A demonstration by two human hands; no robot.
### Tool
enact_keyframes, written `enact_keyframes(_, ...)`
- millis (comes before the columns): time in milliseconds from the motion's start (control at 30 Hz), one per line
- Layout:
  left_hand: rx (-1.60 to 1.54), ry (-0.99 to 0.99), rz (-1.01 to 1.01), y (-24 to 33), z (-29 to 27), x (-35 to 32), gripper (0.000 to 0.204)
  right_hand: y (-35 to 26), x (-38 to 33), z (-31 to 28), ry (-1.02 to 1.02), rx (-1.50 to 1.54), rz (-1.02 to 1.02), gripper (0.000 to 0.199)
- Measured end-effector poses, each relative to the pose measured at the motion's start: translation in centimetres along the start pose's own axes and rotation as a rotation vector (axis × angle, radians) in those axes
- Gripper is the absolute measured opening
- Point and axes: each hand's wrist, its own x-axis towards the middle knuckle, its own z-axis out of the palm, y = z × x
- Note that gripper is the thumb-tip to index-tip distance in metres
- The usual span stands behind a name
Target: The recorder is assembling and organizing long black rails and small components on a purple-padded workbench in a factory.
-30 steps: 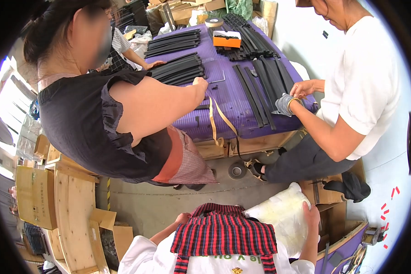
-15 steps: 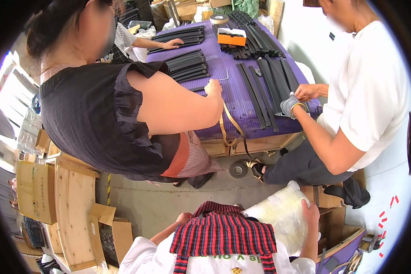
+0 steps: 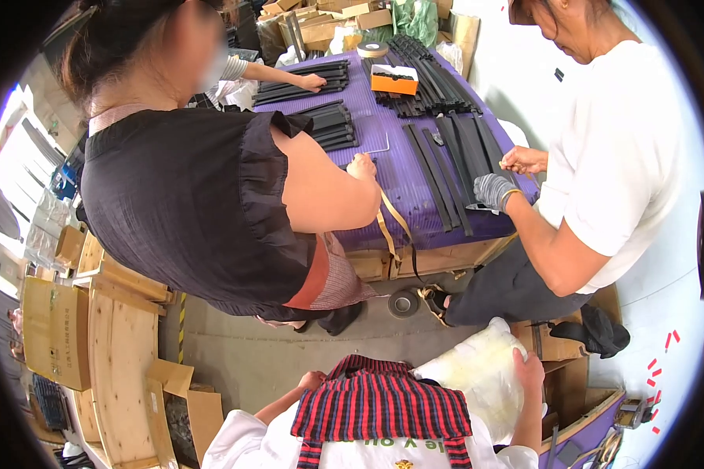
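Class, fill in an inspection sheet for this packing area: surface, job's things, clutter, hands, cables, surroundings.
Surface: purple table, draped, mostly covered with stock.
Job's things: clear plastic bag, full and pale; red-striped cloth beside it.
Clutter: black strips in rows and stacks, orange box, tape roll; another roll on the floor.
Hands: right hand grips the plastic bag's top; left hand at the cloth's edge, mostly hidden.
Cables: nothing seen.
Surroundings: person in black and person in white working at the table; cardboard and wooden boards on the left.
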Motion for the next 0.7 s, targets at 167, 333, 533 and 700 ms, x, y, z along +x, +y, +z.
enact_keyframes(167, 0.014, -0.016, 0.015, 0.5, -1.1, -1.1, 0.025, -0.1, -0.7, 0.2, 0.004, 0.0, 0.001, 0.061)
enact_keyframes(333, 0.023, -0.013, 0.02, -1.2, -0.7, -0.4, 0.026, 0.1, -1.4, 0.4, 0.014, 0.007, -0.002, 0.061)
enact_keyframes(533, 0.072, -0.016, 0.03, -1.4, -0.9, -0.1, 0.028, 0.5, -2.1, 0.5, 0.034, 0.02, 0.0, 0.061)
enact_keyframes(700, 0.019, -0.044, 0.004, -1.5, -0.6, -0.1, 0.031, 1.2, -2.4, 0.6, 0.028, 0.012, 0.004, 0.061)
